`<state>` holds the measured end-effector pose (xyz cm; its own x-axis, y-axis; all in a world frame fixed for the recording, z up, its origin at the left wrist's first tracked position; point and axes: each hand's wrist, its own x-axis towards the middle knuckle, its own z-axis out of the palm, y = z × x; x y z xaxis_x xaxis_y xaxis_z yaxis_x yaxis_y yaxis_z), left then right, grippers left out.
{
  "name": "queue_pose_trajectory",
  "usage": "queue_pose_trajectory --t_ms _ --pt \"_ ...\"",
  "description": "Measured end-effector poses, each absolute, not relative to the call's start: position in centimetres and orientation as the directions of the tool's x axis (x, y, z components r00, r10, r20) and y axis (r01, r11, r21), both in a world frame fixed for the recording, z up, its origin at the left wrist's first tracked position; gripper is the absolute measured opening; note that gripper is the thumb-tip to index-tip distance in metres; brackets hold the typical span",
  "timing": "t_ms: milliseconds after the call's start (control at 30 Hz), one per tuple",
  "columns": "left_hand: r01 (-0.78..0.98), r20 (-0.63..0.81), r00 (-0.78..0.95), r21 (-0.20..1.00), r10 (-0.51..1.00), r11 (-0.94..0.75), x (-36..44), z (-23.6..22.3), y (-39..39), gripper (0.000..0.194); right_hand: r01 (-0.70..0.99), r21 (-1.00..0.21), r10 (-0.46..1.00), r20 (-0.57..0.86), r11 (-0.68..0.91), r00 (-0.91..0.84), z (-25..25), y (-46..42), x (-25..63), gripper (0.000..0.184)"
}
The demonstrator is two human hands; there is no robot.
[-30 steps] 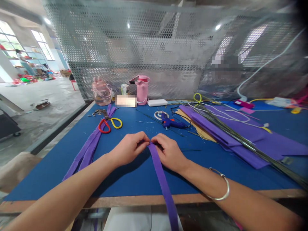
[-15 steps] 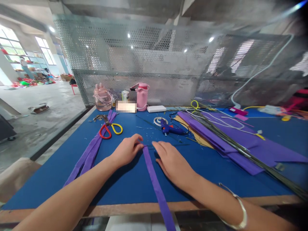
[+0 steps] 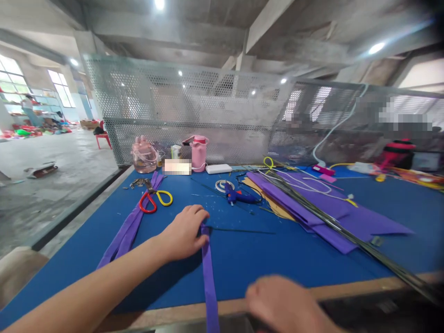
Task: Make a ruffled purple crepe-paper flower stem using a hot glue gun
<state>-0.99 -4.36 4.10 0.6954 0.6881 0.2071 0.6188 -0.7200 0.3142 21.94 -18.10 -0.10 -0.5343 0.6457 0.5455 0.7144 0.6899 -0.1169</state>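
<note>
My left hand (image 3: 184, 232) is closed on the top end of a long purple strip (image 3: 209, 282), which looks like fabric or crepe paper. From the pinched end a thin dark wire (image 3: 244, 230) sticks out to the right, low over the blue tabletop. Downward, the strip runs past the table's front edge. My right hand (image 3: 282, 300) is apart from it, low at the front edge, smeared by motion with its fingers hidden. Scissors (image 3: 149, 203) with one red and one yellow handle lie left of my left hand, across more purple strips (image 3: 130, 231).
A blue glue gun (image 3: 243, 198) lies beyond my hands. Purple sheets (image 3: 326, 208) and a bundle of long dark stems (image 3: 333, 222) cover the right side. Along the back stand a pink flask (image 3: 199, 155), a clear pink jar (image 3: 144, 159) and a white box (image 3: 218, 169).
My right hand has moved away from the strip's end, down and right to the table edge. My left hand stays at the strip, its wire now in plain sight. The view has tilted up.
</note>
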Motion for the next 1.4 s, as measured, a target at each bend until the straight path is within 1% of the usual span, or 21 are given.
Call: queue_pose_trajectory --t_ms 33,67,100,133,167,200,233,300,400,467,533,567,633,700,767,833,900,1000,1100,1200,1400 --pt "0.594 0.165 0.743 0.282 0.648 -0.753 -1.0 4.3 -5.4 0.056 0.748 -0.122 0.663 0.569 0.653 -0.486 1.5 -17.1 22.9 0.021" --pt "0.565 0.124 0.785 0.261 0.608 -0.783 -1.0 4.1 -6.6 0.072 0.773 -0.140 0.688 0.572 0.619 -0.447 3.0 -15.6 23.7 0.017" --pt "0.509 0.092 0.834 0.249 0.544 -0.824 -0.9 3.6 -7.8 0.082 0.809 -0.179 0.740 0.548 0.559 -0.390 4.0 -13.6 24.5 0.013" --pt "0.447 0.066 0.878 0.239 0.473 -0.862 -0.7 2.8 -9.0 0.085 0.847 -0.192 0.785 0.517 0.495 -0.342 4.6 -11.3 25.1 0.012" --pt "0.372 0.054 0.918 0.217 0.392 -0.902 -0.4 1.7 -10.1 0.080 0.889 -0.167 0.829 0.466 0.426 -0.310 4.9 -8.9 25.6 0.013" --pt "0.335 0.064 0.934 0.187 0.352 -0.923 0.0 0.4 -11.1 0.072 0.921 -0.117 0.857 0.423 0.373 -0.294 4.7 -6.4 26.0 0.018" --pt "0.334 0.083 0.934 0.151 0.348 -0.931 0.5 -0.9 -11.9 0.065 0.930 -0.106 0.871 0.403 0.351 -0.283 4.3 -3.9 26.4 0.029" --pt "0.381 0.124 0.912 0.098 0.391 -0.919 1.4 -3.1 -13.0 0.066 0.939 -0.100 0.885 0.381 0.329 -0.269 3.0 0.2 27.0 0.049" --pt "0.448 0.179 0.874 0.057 0.451 -0.892 2.5 -3.5 -13.5 0.063 0.951 -0.108 0.914 0.327 0.289 -0.241 1.0 4.0 27.6 0.061" --pt "0.465 0.208 0.857 0.084 0.472 -0.881 2.7 -1.8 -12.6 0.058 0.956 -0.118 0.930 0.293 0.267 -0.223 0.3 5.0 27.9 0.061" --pt "0.486 0.214 0.830 0.178 0.516 -0.856 2.3 0.8 -10.5 0.065 0.955 -0.129 0.933 0.283 0.267 -0.222 0.3 5.1 28.1 0.060" --pt "0.543 0.222 0.781 0.221 0.584 -0.810 1.9 1.9 -9.1 0.060 0.952 -0.135 0.930 0.289 0.275 -0.227 0.5 5.0 28.2 0.060" --pt "0.667 0.221 0.670 0.243 0.709 -0.705 0.9 3.5 -6.0 0.030 0.944 -0.151 0.919 0.316 0.292 -0.234 1.2 4.3 28.3 0.058" --pt "0.697 0.147 0.646 0.287 0.749 -0.657 0.1 3.8 -3.4 0.023 0.938 -0.176 0.908 0.354 0.299 -0.223 1.9 3.4 28.5 0.052" --pt "0.666 0.100 0.661 0.376 0.743 -0.644 -0.4 3.0 -1.8 0.021 0.916 -0.255 0.893 0.409 0.311 -0.189 2.6 2.3 28.8 0.043" --pt "0.617 0.129 0.666 0.459 0.735 -0.639 -0.7 1.8 -1.3 0.021 0.864 -0.388 0.893 0.428 0.321 -0.140 3.1 1.3 29.0 0.036" --pt "0.574 0.193 0.646 0.514 0.738 -0.637 -0.8 0.8 -1.5 0.021 0.793 -0.526 0.921 0.375 0.308 -0.109 3.7 0.5 29.0 0.041" --pt "0.542 0.234 0.614 0.570 0.754 -0.618 -1.0 0.2 -1.8 0.016 0.685 -0.680 0.959 0.264 0.261 -0.103 4.9 -0.5 28.7 0.054" --pt "0.529 0.212 0.606 0.612 0.767 -0.588 -1.2 0.2 -1.6 0.016 0.571 -0.783 0.968 0.183 0.248 -0.169 5.8 -1.7 28.3 0.052" --pt "0.506 0.207 0.622 0.630 0.755 -0.589 -1.4 0.2 -1.2 0.016 0.533 -0.804 0.948 0.117 0.265 -0.295 5.8 -2.8 28.1 0.046" --pt "0.509 0.209 0.637 0.609 0.742 -0.609 -1.5 0.0 -1.0 0.016 0.629 -0.688 0.898 0.075 0.362 -0.434 4.8 -3.6 27.4 0.042"
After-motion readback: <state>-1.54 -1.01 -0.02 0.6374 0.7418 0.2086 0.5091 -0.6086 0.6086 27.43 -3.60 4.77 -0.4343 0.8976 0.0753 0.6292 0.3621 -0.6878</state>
